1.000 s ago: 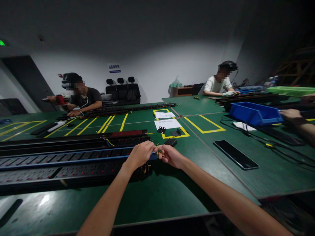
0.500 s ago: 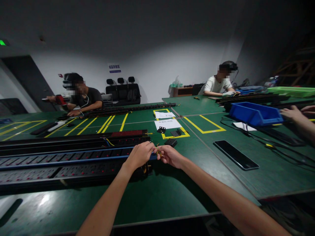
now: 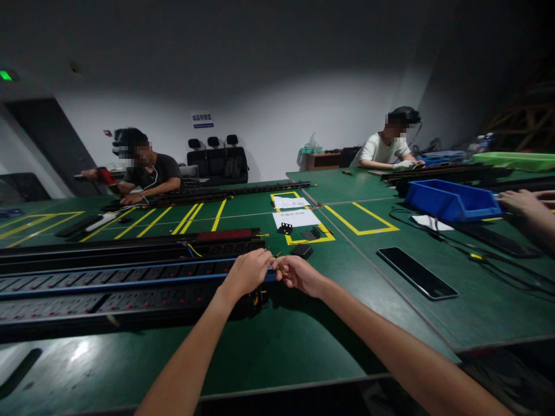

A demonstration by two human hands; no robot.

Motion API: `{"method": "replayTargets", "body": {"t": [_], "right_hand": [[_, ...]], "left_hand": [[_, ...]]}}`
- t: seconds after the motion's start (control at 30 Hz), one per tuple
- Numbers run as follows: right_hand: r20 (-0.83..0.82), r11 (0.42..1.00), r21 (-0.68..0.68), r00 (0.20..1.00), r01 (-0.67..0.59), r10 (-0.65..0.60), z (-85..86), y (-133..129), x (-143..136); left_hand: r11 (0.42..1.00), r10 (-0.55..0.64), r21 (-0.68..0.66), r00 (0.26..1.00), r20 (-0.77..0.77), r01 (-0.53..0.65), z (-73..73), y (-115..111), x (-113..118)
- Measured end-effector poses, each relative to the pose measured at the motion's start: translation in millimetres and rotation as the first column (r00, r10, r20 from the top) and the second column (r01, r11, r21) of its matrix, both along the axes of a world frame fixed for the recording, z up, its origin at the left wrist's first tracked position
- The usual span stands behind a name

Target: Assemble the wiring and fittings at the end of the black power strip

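Observation:
Long black power strips with rows of sockets and red dots (image 3: 151, 299) lie on the green table (image 3: 269, 352), one with a blue edge. My left hand (image 3: 248, 273) is closed at the right end of the blue-edged strip (image 3: 173, 279); what its fingertips pinch is too small to make out. Just to its right, my right hand (image 3: 302, 274) pinches a thin yellow-green wire (image 3: 280, 267). The fingertips of both hands nearly meet. A small black box (image 3: 302, 251) sits right behind my right hand.
A phone (image 3: 417, 273) lies to the right, near black cables (image 3: 489, 263) and a blue bin (image 3: 453, 200). Another person's hands (image 3: 522, 202) are beside the bin. Papers (image 3: 296, 218) and black brackets (image 3: 310, 233) lie ahead. Two people (image 3: 151, 173) work across the table.
My two hands stay in nearly the same place, with only a slight shift of the fingers. The other person's hands at the right have moved a little.

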State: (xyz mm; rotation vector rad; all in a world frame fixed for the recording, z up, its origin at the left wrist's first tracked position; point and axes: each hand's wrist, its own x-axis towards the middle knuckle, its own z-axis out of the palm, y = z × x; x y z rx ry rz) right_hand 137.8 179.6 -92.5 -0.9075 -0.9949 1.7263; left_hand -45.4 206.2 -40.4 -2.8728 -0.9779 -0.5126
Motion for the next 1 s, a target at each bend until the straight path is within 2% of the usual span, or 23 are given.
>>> {"method": "replayTargets", "body": {"t": [0.3, 0.6, 1.0], "right_hand": [[-0.007, 1.000, -0.003, 1.000, 0.002, -0.002, -1.0, 0.2, 0.4], [0.019, 1.000, -0.023, 1.000, 0.011, -0.010, 4.5, -3.3, -0.3], [0.014, 1.000, -0.017, 1.000, 0.012, -0.012, 3.7, -2.1, -0.7]], "left_hand": [[1.000, -0.001, -0.020, 1.000, 0.003, 0.001, 0.4, -0.3, -0.2], [1.000, 0.002, 0.006, 1.000, -0.007, -0.002, -0.2, 0.0, 0.0], [1.000, 0.011, 0.026, 0.999, -0.038, -0.010, -1.8, 0.9, -0.2]]}}
